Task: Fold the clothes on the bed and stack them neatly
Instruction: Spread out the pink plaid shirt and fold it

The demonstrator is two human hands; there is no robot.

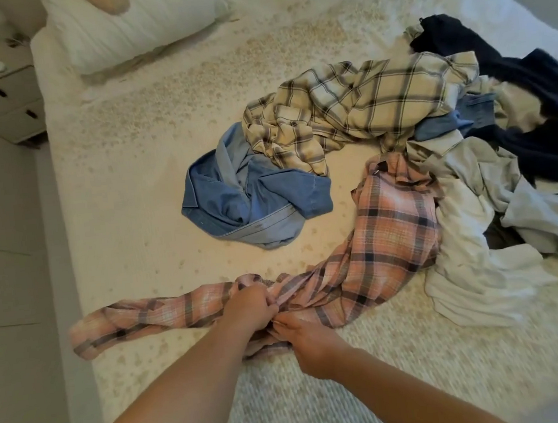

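Bare bed point(150, 176) lies left of the heaped clothes. The twisted pink plaid shirt point(386, 234) is pinched by left hand point(250, 309) and, seemingly, right hand point(306, 341).

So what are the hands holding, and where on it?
Both the left hand and right hand grip the pink plaid shirt at its bunched middle.

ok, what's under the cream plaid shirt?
The cream plaid shirt overlaps the blue denim shirt at its left end and more blue denim fabric at its right. The bed cover shows around it. Anything beneath its middle is hidden.
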